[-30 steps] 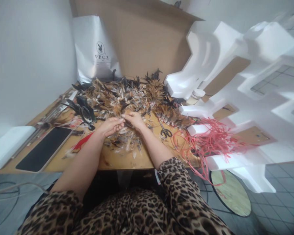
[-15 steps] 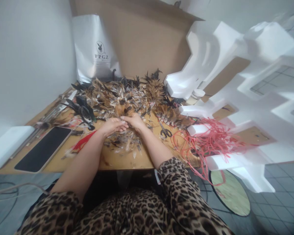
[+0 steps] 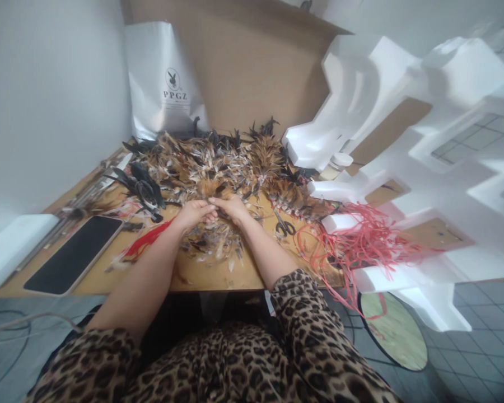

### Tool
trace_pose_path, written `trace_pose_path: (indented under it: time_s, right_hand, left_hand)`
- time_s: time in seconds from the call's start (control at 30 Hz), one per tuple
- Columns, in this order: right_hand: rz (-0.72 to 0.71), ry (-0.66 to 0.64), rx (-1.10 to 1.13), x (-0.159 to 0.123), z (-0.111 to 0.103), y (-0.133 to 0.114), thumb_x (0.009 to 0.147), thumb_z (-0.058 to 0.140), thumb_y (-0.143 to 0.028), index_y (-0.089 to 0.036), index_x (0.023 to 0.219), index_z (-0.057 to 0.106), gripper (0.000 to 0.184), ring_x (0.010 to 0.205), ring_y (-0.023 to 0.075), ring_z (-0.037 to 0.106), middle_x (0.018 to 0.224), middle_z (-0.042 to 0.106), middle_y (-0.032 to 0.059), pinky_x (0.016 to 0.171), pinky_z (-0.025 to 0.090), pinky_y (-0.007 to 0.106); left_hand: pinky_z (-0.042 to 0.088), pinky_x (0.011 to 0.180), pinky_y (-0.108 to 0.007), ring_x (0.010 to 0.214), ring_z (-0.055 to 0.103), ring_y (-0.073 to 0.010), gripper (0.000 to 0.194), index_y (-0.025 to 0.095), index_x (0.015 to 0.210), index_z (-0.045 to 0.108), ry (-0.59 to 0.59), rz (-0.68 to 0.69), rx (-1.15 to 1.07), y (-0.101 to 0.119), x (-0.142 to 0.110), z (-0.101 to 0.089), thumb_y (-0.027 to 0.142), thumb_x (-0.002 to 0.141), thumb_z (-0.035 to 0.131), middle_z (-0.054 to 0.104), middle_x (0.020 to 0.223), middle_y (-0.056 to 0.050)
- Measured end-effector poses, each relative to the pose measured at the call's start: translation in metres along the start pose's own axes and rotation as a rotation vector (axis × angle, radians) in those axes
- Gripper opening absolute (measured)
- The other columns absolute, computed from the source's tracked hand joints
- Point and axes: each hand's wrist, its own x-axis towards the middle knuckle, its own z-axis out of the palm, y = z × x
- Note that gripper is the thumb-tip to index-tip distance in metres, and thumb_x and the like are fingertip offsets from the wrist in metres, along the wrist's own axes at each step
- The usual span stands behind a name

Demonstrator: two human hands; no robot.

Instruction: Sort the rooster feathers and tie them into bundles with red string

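My left hand [image 3: 196,214] and my right hand [image 3: 231,207] meet at the fingertips over the middle of the table, both closed in a pinch. Between and just beyond them stands a small bunch of brown feathers [image 3: 210,188], its lower ends hidden by my fingers. A big heap of brown, black and whitish feathers [image 3: 193,162] spreads behind my hands. Loose feather scraps [image 3: 218,246] lie beneath them. To the left are dark feathers [image 3: 140,187] and a bundle of red strips [image 3: 149,239], partly behind my left forearm.
Scissors [image 3: 284,224] lie right of my right hand. Red ribbons [image 3: 361,238] tangle over white foam pieces [image 3: 445,184] at the right, near a lidded jar [image 3: 337,165]. A phone [image 3: 75,254] and a white box [image 3: 19,249] lie left. A silver bag [image 3: 159,84] stands behind.
Both hands stay together at the same spot. The left fingers have curled in slightly against the right ones. The view has shifted a little.
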Motion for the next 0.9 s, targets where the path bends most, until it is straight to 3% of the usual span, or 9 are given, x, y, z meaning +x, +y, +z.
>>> trace_pose_path:
  time_s: [0.13, 0.3, 0.63, 0.9]
  right_hand:
    - [-0.017, 0.060, 0.038, 0.003, 0.001, -0.003, 0.058, 0.069, -0.048, -0.014, 0.063, 0.055, 0.037, 0.042, 0.0031, 0.032, 0.046, 0.044, -0.0071, 0.044, 0.026, 0.018]
    - [-0.254, 0.282, -0.058, 0.006, 0.002, -0.004, 0.063, 0.067, -0.039, -0.015, 0.070, 0.059, 0.026, 0.056, 0.0067, 0.046, 0.062, 0.056, -0.0021, 0.057, 0.039, 0.020]
    - [-0.319, 0.244, -0.206, 0.004, 0.007, 0.001, 0.066, 0.065, -0.037, -0.016, 0.076, 0.065, 0.023, 0.057, 0.0078, 0.046, 0.064, 0.056, -0.0018, 0.059, 0.040, 0.021]
    - [-0.254, 0.225, 0.059, 0.007, 0.002, -0.001, 0.063, 0.067, -0.035, -0.015, 0.069, 0.062, 0.022, 0.057, 0.0073, 0.049, 0.063, 0.059, -0.0022, 0.061, 0.040, 0.021]
  left_hand:
    - [0.044, 0.049, -0.017, 0.049, 0.055, -0.0063, 0.022, 0.009, 0.069, 0.063, 0.073, 0.007, -0.074, 0.006, -0.002, 0.000, 0.029, 0.065, 0.072, 0.065, 0.064, -0.006]
    - [0.043, 0.049, -0.017, 0.049, 0.055, -0.0062, 0.023, 0.008, 0.075, 0.064, 0.127, 0.007, -0.114, 0.012, -0.003, 0.000, 0.027, 0.066, 0.072, 0.065, 0.064, -0.005]
    - [0.044, 0.048, -0.022, 0.043, 0.054, -0.0089, 0.025, 0.009, 0.058, 0.061, 0.130, 0.028, 0.078, 0.012, -0.003, 0.006, 0.031, 0.064, 0.071, 0.062, 0.053, -0.005]
    - [0.043, 0.047, -0.018, 0.047, 0.055, -0.0066, 0.023, 0.008, 0.068, 0.064, 0.119, 0.032, -0.074, 0.011, -0.002, 0.001, 0.029, 0.064, 0.074, 0.065, 0.061, -0.006]
